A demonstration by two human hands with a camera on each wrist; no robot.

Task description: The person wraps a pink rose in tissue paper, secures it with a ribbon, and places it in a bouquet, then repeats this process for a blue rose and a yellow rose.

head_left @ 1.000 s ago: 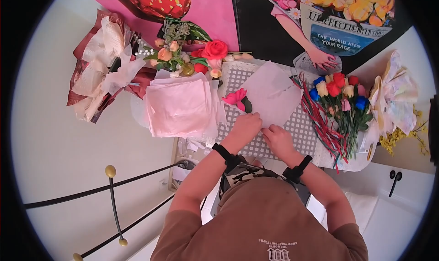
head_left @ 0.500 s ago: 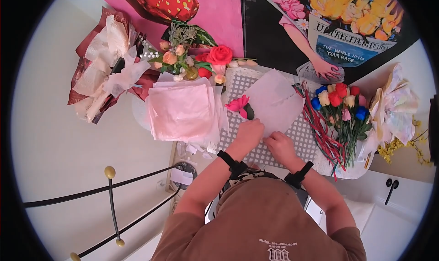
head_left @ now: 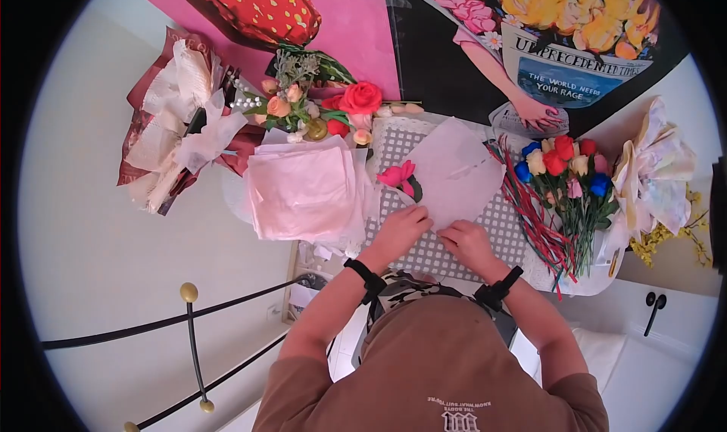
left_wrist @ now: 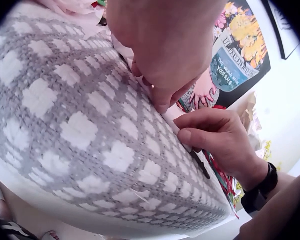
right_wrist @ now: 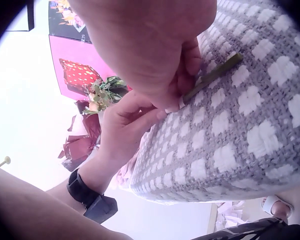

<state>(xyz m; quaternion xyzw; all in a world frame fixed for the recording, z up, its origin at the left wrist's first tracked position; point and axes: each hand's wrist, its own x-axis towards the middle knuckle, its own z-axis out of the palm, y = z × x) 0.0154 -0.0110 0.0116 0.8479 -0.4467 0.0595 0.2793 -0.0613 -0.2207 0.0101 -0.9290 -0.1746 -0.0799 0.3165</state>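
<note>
On the checkered mat (head_left: 500, 239) a translucent pale sheet (head_left: 458, 167) lies with one corner toward the person. A pink flower (head_left: 394, 176) with a dark leaf rests at its left edge. The left hand (head_left: 403, 231) pinches the sheet's near edge below the flower. Close beside it, the right hand (head_left: 468, 246) pinches the near corner between thumb and fingers. In the right wrist view, a green stem (right_wrist: 220, 72) sticks out from under the right hand (right_wrist: 150, 45), and a bit of white paper shows at the fingertips. The hands hide most of the stem.
A stack of pale pink sheets (head_left: 299, 190) lies left of the mat, with mixed flowers (head_left: 360, 99) behind it. At right are red and green ribbons (head_left: 534, 212), blue, red and cream roses (head_left: 560, 155) and a wrapped bouquet (head_left: 655, 167). Another wrapping (head_left: 178, 129) stands far left.
The left hand has shifted slightly left and toward the person. The pink flower has turned a little, and the sheet's left edge now lies nearer its leaf. The head view has shifted slightly.
</note>
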